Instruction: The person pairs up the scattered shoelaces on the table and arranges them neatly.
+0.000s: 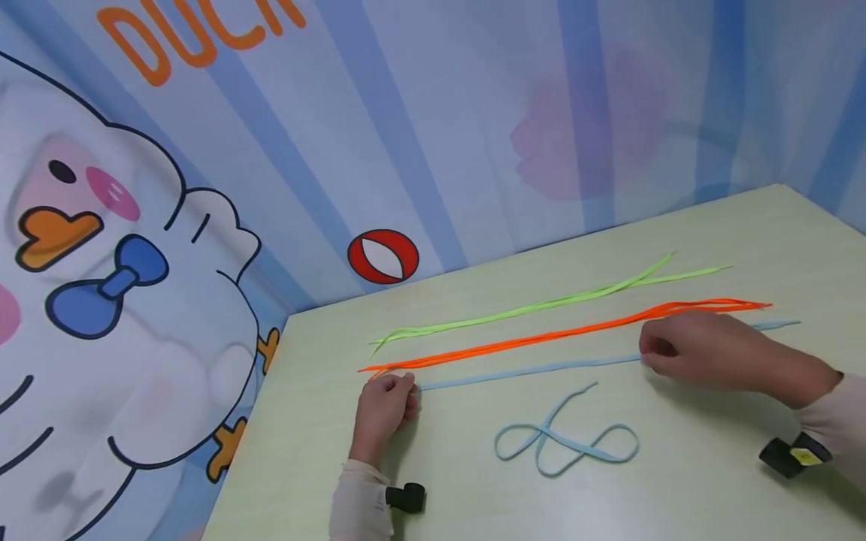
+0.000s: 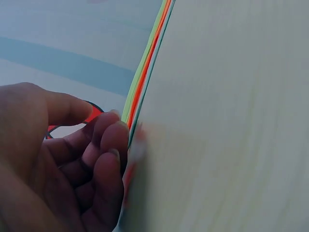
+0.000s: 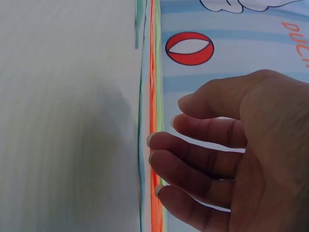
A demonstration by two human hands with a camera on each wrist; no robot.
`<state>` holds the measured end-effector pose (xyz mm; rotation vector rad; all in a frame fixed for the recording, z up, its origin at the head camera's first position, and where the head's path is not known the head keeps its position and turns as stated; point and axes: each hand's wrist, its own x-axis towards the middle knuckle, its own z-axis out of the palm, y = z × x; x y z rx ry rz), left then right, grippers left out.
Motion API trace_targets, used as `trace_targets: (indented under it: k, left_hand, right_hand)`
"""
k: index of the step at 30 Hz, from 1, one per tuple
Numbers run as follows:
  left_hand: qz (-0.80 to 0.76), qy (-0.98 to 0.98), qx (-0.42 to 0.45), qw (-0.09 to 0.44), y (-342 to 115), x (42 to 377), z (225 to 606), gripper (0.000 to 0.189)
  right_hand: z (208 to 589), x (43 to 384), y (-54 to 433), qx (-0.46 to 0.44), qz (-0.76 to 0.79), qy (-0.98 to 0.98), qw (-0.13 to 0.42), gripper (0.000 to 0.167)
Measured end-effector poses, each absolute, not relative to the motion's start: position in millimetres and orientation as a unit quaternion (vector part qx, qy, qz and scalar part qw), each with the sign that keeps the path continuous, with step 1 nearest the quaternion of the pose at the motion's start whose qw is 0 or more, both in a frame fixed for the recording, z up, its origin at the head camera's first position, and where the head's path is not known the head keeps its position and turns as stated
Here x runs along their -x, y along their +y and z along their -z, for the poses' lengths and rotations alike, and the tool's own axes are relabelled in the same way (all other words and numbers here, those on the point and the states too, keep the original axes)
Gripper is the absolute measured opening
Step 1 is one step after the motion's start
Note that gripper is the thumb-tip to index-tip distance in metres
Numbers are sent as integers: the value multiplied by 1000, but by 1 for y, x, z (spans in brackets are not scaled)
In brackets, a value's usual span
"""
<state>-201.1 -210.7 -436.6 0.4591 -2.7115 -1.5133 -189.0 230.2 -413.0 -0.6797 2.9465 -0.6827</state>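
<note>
A light blue shoelace [image 1: 528,371] lies stretched in a nearly straight line across the table. My left hand [image 1: 384,412] is at its left end with the fingers curled; the contact is hidden, so I cannot tell whether they pinch it. Over its right part hovers or rests my right hand [image 1: 710,349], fingers loosely bent. In the right wrist view, thumb and fingertips [image 3: 157,140] stand apart, with nothing seen between them. Just behind the blue lace runs a pair of orange shoelaces [image 1: 541,340], and farther back lie green-yellow shoelaces [image 1: 501,318].
Nearer me, a second light blue shoelace [image 1: 561,439] lies in loose loops on the pale table [image 1: 487,496]. A printed backdrop [image 1: 460,135] with a duck and a red ball stands behind the table's far edge and along its left.
</note>
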Motion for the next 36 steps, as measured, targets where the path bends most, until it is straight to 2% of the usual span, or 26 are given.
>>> trace_targets:
  k: [14,31,36]
  left_hand:
    - [482,-873,-62,-38,-184,202,436,28]
    - [411,-903,26,-123,-105,203,430,15]
    - [387,-912,46,-130,-83,200,426,12]
  right_hand:
    - [416,185,202,224,246,942,50,10]
    - [421,185,185,247,249,933,80,11]
    - [423,185,186,252,257,930,79,11]
